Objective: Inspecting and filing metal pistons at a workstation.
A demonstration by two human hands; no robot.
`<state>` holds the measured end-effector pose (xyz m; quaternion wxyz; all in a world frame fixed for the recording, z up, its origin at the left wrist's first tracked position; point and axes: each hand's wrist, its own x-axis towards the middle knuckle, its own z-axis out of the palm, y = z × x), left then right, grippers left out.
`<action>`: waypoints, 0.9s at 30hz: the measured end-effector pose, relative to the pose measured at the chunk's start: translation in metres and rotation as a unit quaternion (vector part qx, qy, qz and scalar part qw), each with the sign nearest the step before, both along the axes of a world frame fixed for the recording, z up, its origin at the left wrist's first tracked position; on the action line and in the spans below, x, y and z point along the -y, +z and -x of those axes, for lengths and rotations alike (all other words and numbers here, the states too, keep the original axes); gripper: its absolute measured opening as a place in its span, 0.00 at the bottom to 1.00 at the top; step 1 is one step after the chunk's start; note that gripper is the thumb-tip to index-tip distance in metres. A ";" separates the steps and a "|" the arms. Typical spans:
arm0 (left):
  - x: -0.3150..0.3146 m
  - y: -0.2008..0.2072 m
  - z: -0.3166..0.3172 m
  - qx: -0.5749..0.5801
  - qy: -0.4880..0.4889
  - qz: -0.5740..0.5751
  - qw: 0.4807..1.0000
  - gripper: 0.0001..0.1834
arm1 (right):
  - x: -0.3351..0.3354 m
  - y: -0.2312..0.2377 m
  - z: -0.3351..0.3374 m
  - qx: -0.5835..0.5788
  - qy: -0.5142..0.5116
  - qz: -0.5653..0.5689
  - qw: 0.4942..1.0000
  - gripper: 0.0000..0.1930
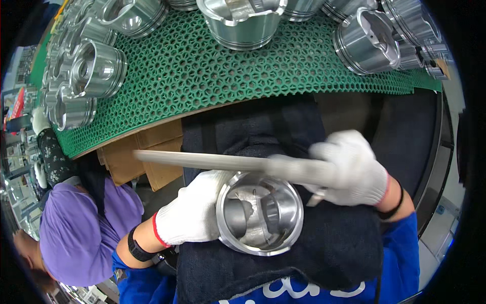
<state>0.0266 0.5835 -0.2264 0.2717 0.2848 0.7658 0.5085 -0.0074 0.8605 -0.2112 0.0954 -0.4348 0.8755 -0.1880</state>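
A silver metal piston (pixel 260 215) rests on the dark cloth over my lap, its hollow underside facing up. My left hand (pixel 191 213), in a white knit glove, is closed on the piston's left side and steadies it. My right hand (pixel 354 169), gloved the same way, is wrapped round a long flat grey file (pixel 202 160). The file reaches leftward across the far rim of the piston and past my left hand. Blur on the file and right hand hides whether the file touches the rim.
Several pistons stand or lie on the green honeycomb mat (pixel 202 76) of the table ahead, one piston (pixel 243 25) near its middle. Brown cardboard (pixel 159 147) sits below the table edge. At left is another person in a purple top (pixel 83 233), with white gloves.
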 end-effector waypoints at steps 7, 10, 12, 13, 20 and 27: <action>-0.002 -0.020 0.006 0.263 0.040 -0.069 0.961 0.33 | 0.007 -0.006 0.018 0.108 -0.010 0.104 0.989 0.36; -0.003 -0.017 0.009 0.308 0.065 -0.100 0.944 0.35 | -0.023 -0.007 0.016 0.077 -0.026 0.179 0.980 0.21; -0.003 -0.018 0.013 0.393 0.073 -0.108 0.910 0.37 | -0.050 -0.006 0.014 0.082 -0.001 0.124 0.989 0.23; -0.003 -0.019 0.013 0.393 0.073 -0.109 0.910 0.37 | -0.056 -0.008 0.011 0.085 0.007 0.100 0.991 0.23; -0.015 -0.025 0.024 0.497 -0.007 -0.126 0.858 0.37 | -0.001 -0.024 0.034 0.035 0.084 0.202 0.975 0.34; -0.008 -0.032 0.023 0.372 -0.040 -0.115 0.920 0.37 | -0.032 -0.034 0.034 0.119 0.034 0.295 0.947 0.17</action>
